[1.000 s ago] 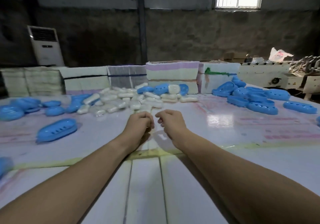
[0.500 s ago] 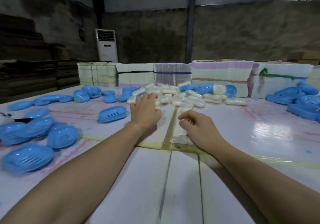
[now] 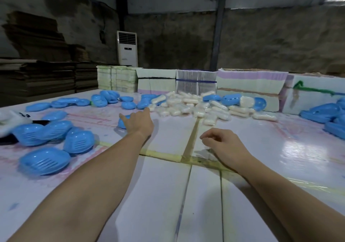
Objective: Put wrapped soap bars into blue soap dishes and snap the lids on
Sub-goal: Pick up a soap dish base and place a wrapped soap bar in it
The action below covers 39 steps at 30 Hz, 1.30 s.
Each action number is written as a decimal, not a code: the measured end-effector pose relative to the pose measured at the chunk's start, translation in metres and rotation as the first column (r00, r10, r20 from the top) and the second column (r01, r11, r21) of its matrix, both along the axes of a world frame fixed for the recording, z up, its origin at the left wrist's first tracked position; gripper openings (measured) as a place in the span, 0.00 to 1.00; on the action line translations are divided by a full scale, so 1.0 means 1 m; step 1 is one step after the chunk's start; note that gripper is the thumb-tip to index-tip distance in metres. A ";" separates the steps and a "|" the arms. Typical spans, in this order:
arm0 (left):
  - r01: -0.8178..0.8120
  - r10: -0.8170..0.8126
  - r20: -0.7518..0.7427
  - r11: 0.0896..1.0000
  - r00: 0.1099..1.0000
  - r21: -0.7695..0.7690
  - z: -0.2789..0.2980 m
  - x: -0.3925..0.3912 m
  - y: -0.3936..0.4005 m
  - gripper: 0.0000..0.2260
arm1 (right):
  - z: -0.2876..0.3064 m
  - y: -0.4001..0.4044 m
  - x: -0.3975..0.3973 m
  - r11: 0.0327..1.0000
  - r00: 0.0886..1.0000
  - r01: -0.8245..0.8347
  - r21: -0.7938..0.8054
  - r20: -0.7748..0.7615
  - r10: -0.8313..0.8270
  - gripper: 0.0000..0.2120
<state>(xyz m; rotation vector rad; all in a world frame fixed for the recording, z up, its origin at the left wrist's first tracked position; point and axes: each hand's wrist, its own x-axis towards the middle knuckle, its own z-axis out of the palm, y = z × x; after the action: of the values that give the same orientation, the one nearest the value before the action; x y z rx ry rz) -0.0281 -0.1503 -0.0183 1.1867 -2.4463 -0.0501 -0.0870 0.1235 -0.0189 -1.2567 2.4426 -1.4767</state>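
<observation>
The soap dishes (image 3: 44,160) are smooth, glossy blue plastic. The soap bars (image 3: 188,107) sit in clear, shiny film — the tabletop (image 3: 308,148) is white and glossy, seamed with yellowish tape.

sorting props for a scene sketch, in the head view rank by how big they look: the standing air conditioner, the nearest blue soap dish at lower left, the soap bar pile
1. soap bar pile
2. nearest blue soap dish, enlarged by nearness to the camera
3. standing air conditioner, far off, so surely bigger in reality; its rank against the dish is unsure

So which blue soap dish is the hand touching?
The lone blue dish mid-table, partly hidden under the left hand. The other blue dishes lie apart, in clusters nearer the table's edges.
</observation>
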 end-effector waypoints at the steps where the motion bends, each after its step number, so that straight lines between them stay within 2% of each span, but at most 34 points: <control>1: -0.004 0.004 -0.035 1.000 0.999 0.005 0.000 0.001 -0.001 0.19 | 0.000 0.000 0.000 1.000 1.000 0.001 -0.007 0.004 -0.001 0.08; 5: 0.022 -0.018 -0.191 1.000 0.981 0.022 -0.002 -0.002 -0.006 0.14 | -0.001 0.000 -0.002 1.000 1.000 0.007 -0.019 0.011 -0.006 0.08; 8: 0.044 -0.029 -0.360 0.998 0.933 0.035 -0.001 -0.003 -0.007 0.11 | -0.001 0.000 -0.002 1.000 1.000 0.009 -0.017 0.017 -0.008 0.08; 12: 0.109 -0.135 -0.607 0.991 0.783 -0.080 0.010 -0.004 0.003 0.09 | -0.002 0.001 -0.004 1.000 1.000 0.018 -0.023 0.020 -0.018 0.07; 14: 0.200 -0.242 -0.645 0.970 0.725 -0.139 0.020 -0.006 0.019 0.10 | -0.002 0.000 -0.006 0.997 0.999 0.050 -0.065 0.011 -0.050 0.07; 16: 0.373 -0.396 -0.620 0.911 0.677 -0.175 0.026 -0.010 0.046 0.08 | 0.000 0.001 -0.010 0.983 0.993 0.120 -0.136 0.009 -0.120 0.07; 20: 0.712 -0.684 -0.495 0.681 0.535 -0.171 0.022 -0.016 0.123 0.08 | 0.002 0.011 -0.024 0.920 0.954 0.296 -0.256 0.121 -0.273 0.06; 23: 0.858 -0.791 -0.418 0.512 0.448 -0.050 0.012 -0.016 0.158 0.07 | 0.001 0.019 -0.033 0.910 0.924 0.365 -0.197 0.193 -0.329 0.07; 26: 0.915 -0.847 -0.379 0.403 0.374 0.004 0.002 -0.015 0.162 0.08 | 0.000 0.020 -0.034 0.930 0.927 0.344 -0.133 0.204 -0.314 0.08; 28: 0.925 -0.852 -0.386 0.381 0.353 0.004 0.003 -0.015 0.150 0.11 | -0.001 0.021 -0.035 0.948 0.941 0.314 -0.047 0.146 -0.305 0.09; 30: 0.917 -0.829 -0.412 0.396 0.378 0.045 0.004 -0.016 0.131 0.16 | -0.002 0.021 -0.036 0.954 0.952 0.295 0.057 0.062 -0.299 0.09; 34: 0.867 -0.799 -0.367 0.356 0.475 0.348 -0.004 -0.021 0.111 0.27 | -0.002 0.023 -0.040 0.955 0.962 0.273 0.118 -0.018 -0.272 0.11; 36: 0.863 -0.820 -0.328 0.346 0.468 0.367 -0.006 -0.022 0.113 0.30 | -0.001 0.023 -0.043 0.959 0.963 0.267 0.095 0.009 -0.269 0.12; 39: 0.870 -0.806 -0.378 0.314 0.456 0.380 -0.005 -0.020 0.111 0.32 | -0.001 0.023 -0.047 0.963 0.955 0.266 0.029 0.129 -0.268 0.10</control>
<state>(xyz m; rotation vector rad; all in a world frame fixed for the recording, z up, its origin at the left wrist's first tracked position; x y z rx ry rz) -0.0485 -0.0389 -0.0229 -0.1623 -2.7115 -1.1500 -0.1336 0.1468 -0.0195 -0.8201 2.6075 -1.5434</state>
